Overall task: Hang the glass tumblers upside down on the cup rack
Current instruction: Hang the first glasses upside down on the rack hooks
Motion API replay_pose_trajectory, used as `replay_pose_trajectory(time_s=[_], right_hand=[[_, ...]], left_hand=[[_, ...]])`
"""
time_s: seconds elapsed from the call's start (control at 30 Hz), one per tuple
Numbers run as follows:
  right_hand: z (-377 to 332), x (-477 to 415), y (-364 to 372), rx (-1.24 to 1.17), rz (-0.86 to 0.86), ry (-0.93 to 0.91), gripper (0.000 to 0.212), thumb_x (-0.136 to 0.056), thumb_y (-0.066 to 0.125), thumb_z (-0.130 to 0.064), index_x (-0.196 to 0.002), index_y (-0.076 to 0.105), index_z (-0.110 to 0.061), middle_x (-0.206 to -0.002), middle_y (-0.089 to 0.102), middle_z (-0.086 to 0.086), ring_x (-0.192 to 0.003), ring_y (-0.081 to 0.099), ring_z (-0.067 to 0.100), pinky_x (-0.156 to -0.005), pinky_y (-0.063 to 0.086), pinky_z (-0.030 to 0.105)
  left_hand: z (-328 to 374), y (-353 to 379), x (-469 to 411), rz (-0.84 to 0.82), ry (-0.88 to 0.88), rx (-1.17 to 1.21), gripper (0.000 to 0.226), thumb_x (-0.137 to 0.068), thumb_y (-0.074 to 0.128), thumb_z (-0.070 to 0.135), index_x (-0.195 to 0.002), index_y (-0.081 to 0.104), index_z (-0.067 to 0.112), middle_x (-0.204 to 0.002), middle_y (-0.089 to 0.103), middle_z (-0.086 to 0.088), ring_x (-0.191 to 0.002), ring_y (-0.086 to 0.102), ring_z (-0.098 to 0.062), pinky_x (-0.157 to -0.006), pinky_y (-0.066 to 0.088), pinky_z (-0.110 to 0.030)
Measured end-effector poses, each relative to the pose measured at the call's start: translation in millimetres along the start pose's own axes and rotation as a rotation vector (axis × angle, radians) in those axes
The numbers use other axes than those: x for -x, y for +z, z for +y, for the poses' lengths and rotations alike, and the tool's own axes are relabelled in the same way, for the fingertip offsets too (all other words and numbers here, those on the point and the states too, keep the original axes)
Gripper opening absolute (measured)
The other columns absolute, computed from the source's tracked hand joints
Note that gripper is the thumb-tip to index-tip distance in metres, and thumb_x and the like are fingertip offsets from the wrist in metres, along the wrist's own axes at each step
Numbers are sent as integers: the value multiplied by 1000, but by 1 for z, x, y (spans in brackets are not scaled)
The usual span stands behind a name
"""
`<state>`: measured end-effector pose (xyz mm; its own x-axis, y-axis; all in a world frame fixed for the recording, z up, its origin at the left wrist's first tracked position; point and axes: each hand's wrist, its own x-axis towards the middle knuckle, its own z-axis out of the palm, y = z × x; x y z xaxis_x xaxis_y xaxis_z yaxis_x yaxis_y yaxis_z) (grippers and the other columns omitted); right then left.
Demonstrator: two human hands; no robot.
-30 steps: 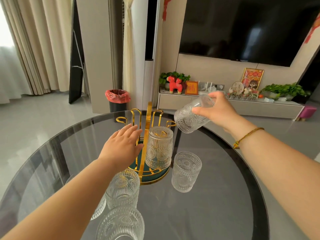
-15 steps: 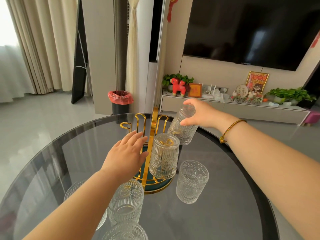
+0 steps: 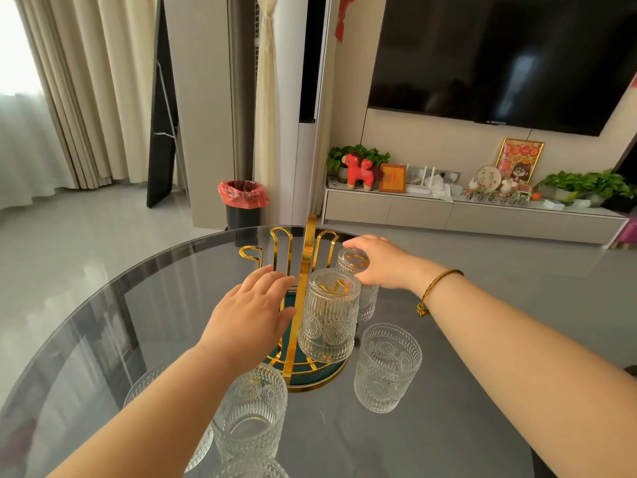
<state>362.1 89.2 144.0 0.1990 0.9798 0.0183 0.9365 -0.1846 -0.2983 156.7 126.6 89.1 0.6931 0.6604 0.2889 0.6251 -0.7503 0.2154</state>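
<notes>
Rack – gold wire w/ dark green round base – is sitting on the round glass table, far-centre.

R hand is reaching across to the rack's right-rear side, fingers curled over the upturned base of an inverted tumbler; gripping it from above. That glass is standing mouth-down on a rack peg, partly hidden behind the front one.

L hand is hovering flat, palm down, fingers spread & extended toward the centre post; holding nothing. Fingertips are lying just beside the gold uprights – contact w/ them, can't tell.

Front hung tumbler is sitting upside down on a peg, right of the post, gold prong visible thru its base.

Loose tumblers, all upright on the table: one just right of the rack base; one near-left of the base, partly under the L forearm; another further left, mostly hidden by the arm; one more rim cut off at the bottom edge.

Empty pegs are showing at rear-left of the rack.

R wrist is wearing a braided cord bracelet.
</notes>
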Motion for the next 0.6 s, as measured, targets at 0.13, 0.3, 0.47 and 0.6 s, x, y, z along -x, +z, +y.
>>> replay_pose_trajectory(time_s=[0.13, 0.3, 0.47, 0.6], right_hand=[[3, 1, 1, -22, -10, -7, 63, -77, 60, -13, -133, 31, -14, -144, 32, 8, -131, 27, 28, -107, 27, 37], [2, 3, 1, -39, -27, -6, 66, -77, 60, -13, -135, 28, -15, -145, 29, 7, -132, 24, 28, -107, 26, 37], [2, 12, -3, -39, 4, 4, 75, -74, 63, -18, -137, 22, -17, -147, 27, 7, -134, 19, 28, -107, 23, 36], [14, 34, 0, -171, 138, 68, 75, -71, 67, -26, -134, 27, -18, -144, 32, 6, -132, 22, 25, -105, 24, 34]], left_hand=[[1, 0, -1, 4, 1, -2, 50, -90, 29, 41, -136, 19, 26, -148, 26, 6, -139, 10, -14, -113, 17, -32], [0, 0, -1, 1, 4, -11, 50, -90, 29, 41, -137, 17, 26, -149, 23, 6, -139, 9, -13, -113, 17, -32], [2, -2, -2, -12, -22, -4, 52, -90, 30, 41, -138, 15, 27, -150, 22, 6, -140, 9, -14, -113, 18, -34], [4, -4, 0, -21, -35, -7, 52, -90, 30, 41, -138, 14, 26, -150, 22, 5, -140, 9, -15, -113, 18, -35]])
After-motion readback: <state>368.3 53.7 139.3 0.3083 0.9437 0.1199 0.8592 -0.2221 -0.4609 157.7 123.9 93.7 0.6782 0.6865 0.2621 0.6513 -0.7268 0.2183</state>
